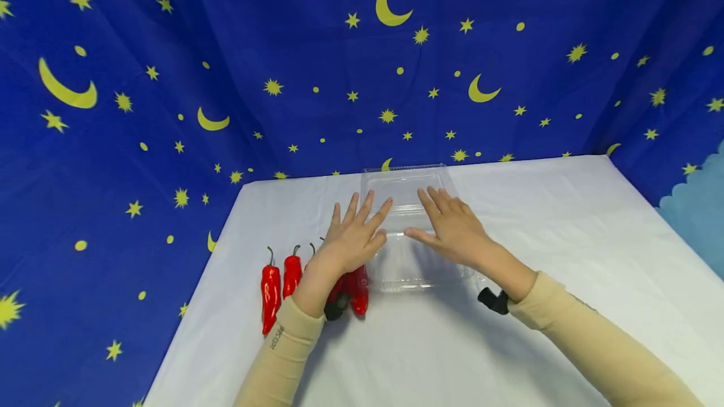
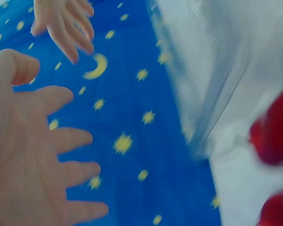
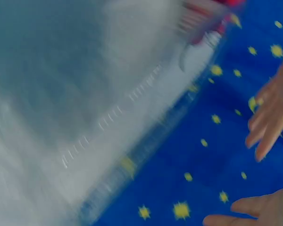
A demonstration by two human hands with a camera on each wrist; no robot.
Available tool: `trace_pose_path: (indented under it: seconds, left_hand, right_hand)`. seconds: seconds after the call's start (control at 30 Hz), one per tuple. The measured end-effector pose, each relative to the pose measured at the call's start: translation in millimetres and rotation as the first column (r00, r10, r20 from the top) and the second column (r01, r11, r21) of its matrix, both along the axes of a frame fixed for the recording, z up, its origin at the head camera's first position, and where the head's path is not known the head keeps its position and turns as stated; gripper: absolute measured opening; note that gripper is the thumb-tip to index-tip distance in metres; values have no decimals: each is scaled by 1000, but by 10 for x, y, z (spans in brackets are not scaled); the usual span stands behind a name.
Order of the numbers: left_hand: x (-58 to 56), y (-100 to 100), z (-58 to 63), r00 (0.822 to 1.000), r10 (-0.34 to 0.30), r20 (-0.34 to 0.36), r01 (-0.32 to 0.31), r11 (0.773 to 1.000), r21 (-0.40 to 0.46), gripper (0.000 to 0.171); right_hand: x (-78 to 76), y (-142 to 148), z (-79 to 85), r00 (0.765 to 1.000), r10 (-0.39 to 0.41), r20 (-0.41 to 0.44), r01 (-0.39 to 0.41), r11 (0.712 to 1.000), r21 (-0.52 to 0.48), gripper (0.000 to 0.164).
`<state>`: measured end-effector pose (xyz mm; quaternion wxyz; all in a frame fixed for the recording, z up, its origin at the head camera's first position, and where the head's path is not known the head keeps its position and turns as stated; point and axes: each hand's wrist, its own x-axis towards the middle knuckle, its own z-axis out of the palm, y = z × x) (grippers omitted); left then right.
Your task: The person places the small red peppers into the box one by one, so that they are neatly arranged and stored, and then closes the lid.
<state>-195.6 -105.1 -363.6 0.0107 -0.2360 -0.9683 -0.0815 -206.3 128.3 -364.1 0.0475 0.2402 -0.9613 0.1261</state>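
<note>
A clear plastic clamshell box (image 1: pixel 415 275) lies unfolded on the white table, its lid (image 1: pixel 404 184) flat toward the back. Above the box's left part hovers my left hand (image 1: pixel 353 237), fingers spread and holding nothing. My right hand (image 1: pixel 452 228) is over the right part of the box, fingers extended and thumb pointing inward, also holding nothing. Several red chili peppers (image 1: pixel 271 297) with green stems lie in a row left of the box; my left forearm hides some of them. In the left wrist view, blurred red peppers (image 2: pixel 276 129) appear beside the clear box (image 2: pixel 221 89).
The white cloth-covered table (image 1: pixel 543 225) extends to the right of the box. Behind it and at the sides hangs a blue curtain (image 1: pixel 317 36) with yellow moons and stars. A black wrist camera (image 1: pixel 493 301) is on my right wrist.
</note>
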Motion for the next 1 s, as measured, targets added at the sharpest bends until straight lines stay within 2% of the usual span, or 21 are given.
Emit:
trace_pose_path:
  seconds: [0.1,0.17,0.23,0.37,0.43,0.5,0.57,0.63,0.7,0.8,0.87,1.0]
  left_hand:
    - [43,-225,158,998,2,-67,5,996,92,56]
    - [85,-413,246,993,40,-111,-24,989,145,56]
    - [136,-611,309,987,86,-137,-60,981,184,56]
    - [244,-1020,337,969,198,-150,-155,953,262,55]
    - [310,-1228,314,956,259,-138,-210,932,296,55]
    - [388,-1429,268,939,325,-110,-275,905,325,56]
    - [465,-1608,209,921,386,-55,-345,872,346,58]
    - [537,-1753,142,895,446,24,-423,828,368,60]
    - [594,-1861,68,860,498,116,-503,781,370,60]
    - [640,-1971,-67,806,544,232,-592,730,343,60]
    - [646,-2016,-169,786,552,278,-618,716,326,62]
    - [647,-2062,-348,782,541,310,-621,720,310,63]
  right_hand:
    - [-116,153,160,998,65,-15,-66,990,-126,83]
    - [-229,271,242,994,107,-7,-106,973,-206,79]
    - [-337,382,286,990,134,35,-119,951,-284,76]
    - [-539,593,257,986,135,101,-81,906,-416,74]
    - [-642,698,189,981,123,148,-42,889,-456,73]
    - [-740,806,90,966,122,229,5,873,-488,74]
    - [-818,904,-29,928,137,347,69,852,-519,75]
    - [-882,990,-167,871,155,466,147,823,-549,77]
    - [-919,1054,-302,808,182,560,217,792,-570,78]
    - [-961,1110,-497,730,230,643,291,747,-597,80]
    - [-977,1133,-598,685,267,678,325,721,-612,80]
    - [-986,1135,-721,624,324,711,361,687,-630,78]
